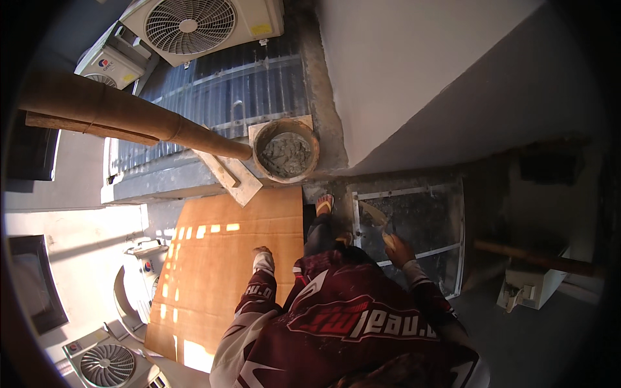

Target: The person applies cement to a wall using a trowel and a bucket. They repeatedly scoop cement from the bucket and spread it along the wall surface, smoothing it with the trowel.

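Note:
My right hand grips the light handle of a trowel, its blade held over a metal-framed dark panel at the right. My left hand hangs over a brown board, fingers loosely apart and holding nothing visible. Ahead of my sandalled foot, a round tub of wet grey mortar rests on pale scrap boards on the ledge.
A bamboo pole crosses at upper left toward the tub. Air-conditioner units stand beyond the corrugated sheet and at lower left. A wall rises at upper right. A box unit sits at right under a pole.

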{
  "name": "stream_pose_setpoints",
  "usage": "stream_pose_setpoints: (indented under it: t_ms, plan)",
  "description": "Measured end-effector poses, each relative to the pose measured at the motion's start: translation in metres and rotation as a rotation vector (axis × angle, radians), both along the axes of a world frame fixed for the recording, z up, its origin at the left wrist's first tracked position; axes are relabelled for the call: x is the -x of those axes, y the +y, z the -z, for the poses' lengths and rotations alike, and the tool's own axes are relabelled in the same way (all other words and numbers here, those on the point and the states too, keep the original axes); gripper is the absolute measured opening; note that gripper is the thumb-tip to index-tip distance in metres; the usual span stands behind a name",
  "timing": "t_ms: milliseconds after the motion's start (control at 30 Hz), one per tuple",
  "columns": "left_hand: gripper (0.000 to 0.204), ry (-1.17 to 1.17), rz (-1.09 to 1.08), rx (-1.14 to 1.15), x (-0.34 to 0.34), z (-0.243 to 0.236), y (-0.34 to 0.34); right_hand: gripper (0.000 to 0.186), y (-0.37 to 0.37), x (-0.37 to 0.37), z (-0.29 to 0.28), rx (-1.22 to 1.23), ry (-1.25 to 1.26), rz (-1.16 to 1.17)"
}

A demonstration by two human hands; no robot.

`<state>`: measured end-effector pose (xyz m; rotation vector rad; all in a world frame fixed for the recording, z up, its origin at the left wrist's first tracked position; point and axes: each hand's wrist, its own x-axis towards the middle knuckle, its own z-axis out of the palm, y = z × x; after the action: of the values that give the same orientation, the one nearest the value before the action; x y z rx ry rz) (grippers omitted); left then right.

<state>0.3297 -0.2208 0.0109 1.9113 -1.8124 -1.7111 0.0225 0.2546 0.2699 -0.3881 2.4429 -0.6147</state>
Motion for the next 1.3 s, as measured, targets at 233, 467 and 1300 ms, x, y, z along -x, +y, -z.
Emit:
stream_pose_setpoints:
  t_ms: [233, 467, 1300]
  plan:
    - [0.050, 0.137, -0.102, -0.440, 0.007, -0.039, 0.054, 0.050, 0.105, -0.055, 0.083, -0.366, -0.140, 0.258]
    - [0.058, -0.202, 0.100, -0.288, 0.045, -0.140, 0.081, 0.049, 0.096, -0.079, 0.088, -0.262, -0.111, 0.323]
    - [0.059, -0.017, 1.503, 0.025, 0.078, -0.172, 0.122, 0.048, 0.129, -0.077, 0.108, -0.271, -0.102, 0.267]
